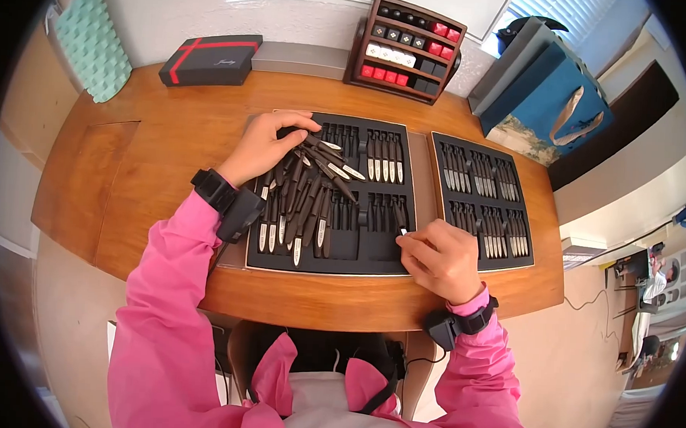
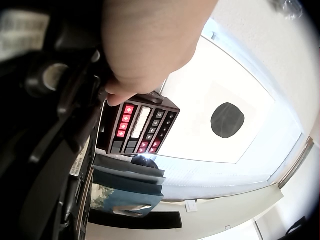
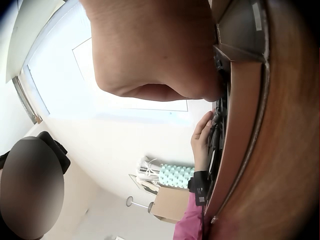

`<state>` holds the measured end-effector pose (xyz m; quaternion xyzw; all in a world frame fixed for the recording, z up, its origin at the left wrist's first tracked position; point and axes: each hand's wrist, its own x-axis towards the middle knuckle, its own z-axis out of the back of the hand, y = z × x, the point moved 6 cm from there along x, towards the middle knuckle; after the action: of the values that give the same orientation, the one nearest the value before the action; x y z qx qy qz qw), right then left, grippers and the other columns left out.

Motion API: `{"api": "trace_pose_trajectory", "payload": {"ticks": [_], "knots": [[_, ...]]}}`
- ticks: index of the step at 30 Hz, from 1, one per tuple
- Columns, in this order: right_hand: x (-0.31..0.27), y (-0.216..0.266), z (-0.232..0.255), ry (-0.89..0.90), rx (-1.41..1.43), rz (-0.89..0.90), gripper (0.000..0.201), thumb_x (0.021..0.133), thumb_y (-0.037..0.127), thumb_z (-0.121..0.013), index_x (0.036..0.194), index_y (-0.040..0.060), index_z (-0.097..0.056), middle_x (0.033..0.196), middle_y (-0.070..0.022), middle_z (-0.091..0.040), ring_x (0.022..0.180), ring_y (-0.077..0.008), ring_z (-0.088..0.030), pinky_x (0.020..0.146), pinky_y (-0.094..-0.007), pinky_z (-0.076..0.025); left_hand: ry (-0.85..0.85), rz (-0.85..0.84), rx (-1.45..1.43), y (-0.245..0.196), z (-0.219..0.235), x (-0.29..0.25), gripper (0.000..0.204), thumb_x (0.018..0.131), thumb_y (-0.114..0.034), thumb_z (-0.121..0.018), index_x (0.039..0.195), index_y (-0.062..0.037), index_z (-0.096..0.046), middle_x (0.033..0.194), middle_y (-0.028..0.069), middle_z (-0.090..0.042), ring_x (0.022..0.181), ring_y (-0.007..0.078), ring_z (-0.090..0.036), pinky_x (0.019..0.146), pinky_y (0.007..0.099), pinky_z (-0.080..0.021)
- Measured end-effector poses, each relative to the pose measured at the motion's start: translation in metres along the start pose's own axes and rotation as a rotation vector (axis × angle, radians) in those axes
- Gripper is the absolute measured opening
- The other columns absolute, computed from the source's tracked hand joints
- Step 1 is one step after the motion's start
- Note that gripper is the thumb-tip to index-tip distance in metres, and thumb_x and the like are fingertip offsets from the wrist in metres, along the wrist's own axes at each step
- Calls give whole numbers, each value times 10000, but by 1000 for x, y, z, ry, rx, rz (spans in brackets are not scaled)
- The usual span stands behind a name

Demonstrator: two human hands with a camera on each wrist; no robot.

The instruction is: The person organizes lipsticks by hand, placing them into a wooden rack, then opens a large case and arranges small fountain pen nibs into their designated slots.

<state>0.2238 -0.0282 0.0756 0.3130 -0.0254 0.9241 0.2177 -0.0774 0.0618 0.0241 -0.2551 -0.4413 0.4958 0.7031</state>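
In the head view a black slotted tray (image 1: 372, 246) holds rows of dark pens or small tools with pale labels. Over its left half lies a loose heap of the same dark pieces (image 1: 305, 205). My left hand (image 1: 266, 143) rests at the top of the heap, fingers reaching over it; whether it grips one is hidden. At the tray's lower right, my right hand (image 1: 440, 258) pinches the lower end of a dark piece (image 1: 401, 216) lying at a slot. Beside it stands a second tray (image 1: 475, 254) with filled rows. Both wrist views show the hands close, their fingertips mostly hidden.
Behind the trays are a black box with red ribbon (image 1: 212, 60) and a wooden rack (image 1: 408, 50) of red, white and black cubes. A blue paper bag (image 1: 543, 96) stands at the back right, a mint textured bag (image 1: 94, 42) at the back left.
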Motion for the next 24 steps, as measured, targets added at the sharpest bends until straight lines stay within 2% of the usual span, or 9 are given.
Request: {"api": "trace_pose_trajectory", "payload": {"ticks": [8, 16, 20, 24], "knots": [[2, -4, -6, 26, 85, -70, 144, 695, 33, -798, 825, 73, -748, 769, -21, -624, 687, -213, -608, 575, -337, -498, -2, -6, -1, -2, 0, 0, 226, 957, -57, -616, 1145, -49, -741, 1321, 167, -657, 1258, 263, -591, 1079, 363, -417], [3, -7, -7, 46, 152, -97, 186, 705, 131, -862, 852, 69, -765, 783, -21, -651, 770, -233, -608, 702, -366, -479, 1, -16, -2, -1, 0, 0, 231, 954, -50, -613, 1146, -49, -740, 1323, 167, -657, 1262, 262, -589, 1080, 363, -416], [3, -11, -7, 43, 189, -92, 182, 706, 109, -855, 860, 68, -766, 799, -29, -658, 802, -239, -614, 738, -370, -481, 1, -11, -5, -2, 0, 0, 231, 953, -55, -616, 1147, -49, -740, 1322, 171, -657, 1261, 264, -590, 1080, 364, -418], [1, -21, -11, 80, 225, -187, 199, 712, 77, -840, 896, 69, -766, 857, -40, -680, 897, -255, -614, 815, -379, -479, -1, -12, -6, -3, 0, 0, 233, 952, -59, -617, 1149, -51, -741, 1320, 175, -658, 1260, 266, -592, 1081, 365, -419]]}}
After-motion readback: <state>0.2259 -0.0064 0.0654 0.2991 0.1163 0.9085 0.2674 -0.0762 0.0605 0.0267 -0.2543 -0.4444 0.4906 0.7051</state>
